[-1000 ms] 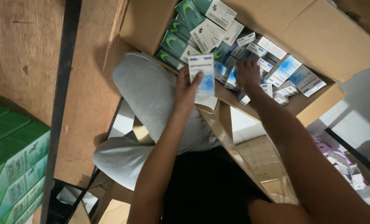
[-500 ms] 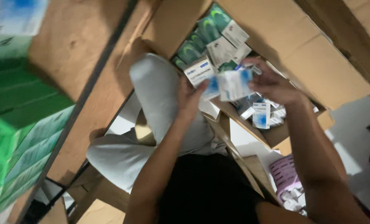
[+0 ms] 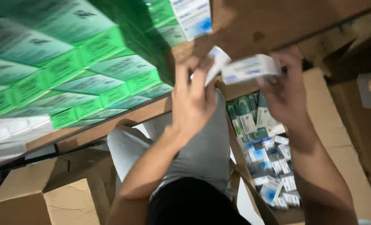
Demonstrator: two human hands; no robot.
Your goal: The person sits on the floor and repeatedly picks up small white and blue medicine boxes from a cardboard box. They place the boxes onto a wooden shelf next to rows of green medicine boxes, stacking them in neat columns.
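Left hand grasping small white box; right hand gripping second white box, above open carton, beside green boxes.

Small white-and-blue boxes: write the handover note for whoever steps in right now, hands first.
Left hand: raised, fingers on one small white-and-blue box.
Right hand: raised, gripping another white-and-blue box from its far end. The two boxes meet between the hands; the picture is blurred, so the exact grip is unclear.
Supply: open cardboard carton below the right arm, holding many small boxes, some white and blue, some green.
Shelf: rows of green boxes stacked at upper left, one white-and-blue box beside them.
Done: two boxes are out of the carton.
Left: both are in hand, not set down; the carton is far from empty.
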